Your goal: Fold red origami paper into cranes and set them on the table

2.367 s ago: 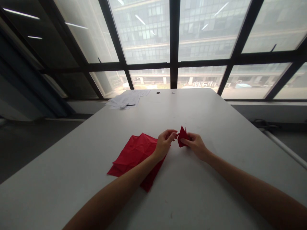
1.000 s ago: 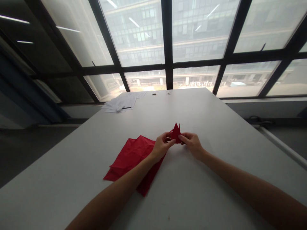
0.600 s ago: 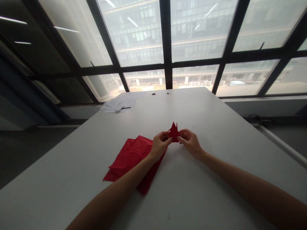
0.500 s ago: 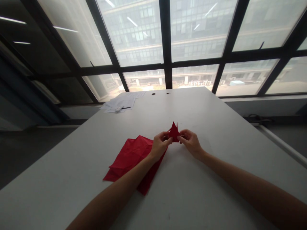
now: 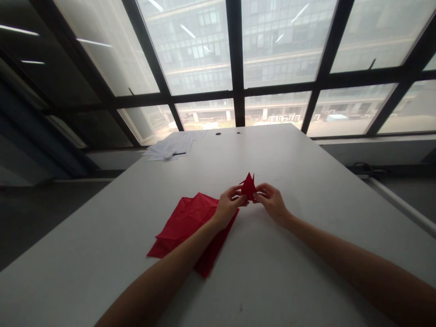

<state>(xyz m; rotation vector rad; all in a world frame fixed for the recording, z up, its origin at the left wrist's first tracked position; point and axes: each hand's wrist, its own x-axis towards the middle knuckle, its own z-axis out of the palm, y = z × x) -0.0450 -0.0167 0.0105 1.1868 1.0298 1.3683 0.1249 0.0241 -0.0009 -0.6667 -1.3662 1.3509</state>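
Note:
A small folded red paper piece (image 5: 248,186) with pointed tips stands up just above the grey table (image 5: 279,268). My left hand (image 5: 229,206) pinches its left side with thumb and fingers closed. My right hand (image 5: 271,202) pinches its right side the same way. Both forearms reach in from the bottom of the view. Under my left wrist and forearm lies a pile of flat red paper sheets (image 5: 185,225), creased and partly hidden by the arm.
A loose heap of white papers (image 5: 172,146) with a dark pen lies at the table's far left corner. Two small round holes (image 5: 218,133) sit near the far edge. Large windows with dark frames stand behind the table. A cable runs along the sill at right.
My left hand came over to the folded piece, which the right hand held alone at first. The piece has turned and its points have risen a little.

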